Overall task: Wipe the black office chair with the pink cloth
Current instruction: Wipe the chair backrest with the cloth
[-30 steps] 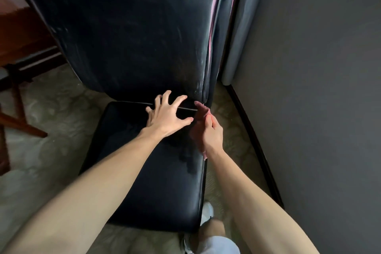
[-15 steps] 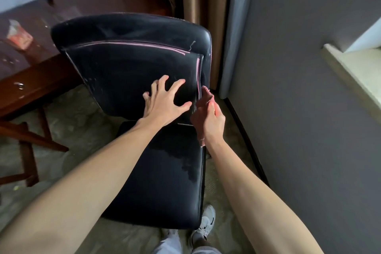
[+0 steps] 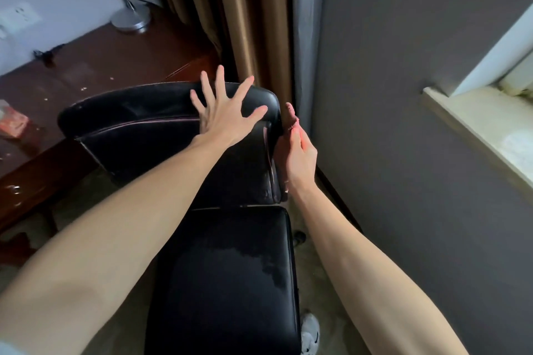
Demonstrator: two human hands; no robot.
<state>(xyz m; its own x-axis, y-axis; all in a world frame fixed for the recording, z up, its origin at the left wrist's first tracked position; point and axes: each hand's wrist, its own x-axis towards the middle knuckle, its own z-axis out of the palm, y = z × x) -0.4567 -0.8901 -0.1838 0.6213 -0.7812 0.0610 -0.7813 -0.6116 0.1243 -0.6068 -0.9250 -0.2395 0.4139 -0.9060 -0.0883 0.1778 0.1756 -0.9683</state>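
Hands meet at the backrest of the black padded leather office chair [image 3: 227, 274]. The left hand [image 3: 223, 117] lies flat near its top edge, splayed and holding nothing. The right hand [image 3: 298, 158] grips the crumpled pink cloth [image 3: 290, 117] against the backrest's right side. A dark wooden desk [image 3: 101, 66] stands behind.

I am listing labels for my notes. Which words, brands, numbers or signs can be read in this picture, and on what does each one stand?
No text here can be read.
Orange packet on the desk: its print is too blurred to read.
White shoe: a dark mark, too small to tell.
Black chair and pink cloth: no lettering shows.
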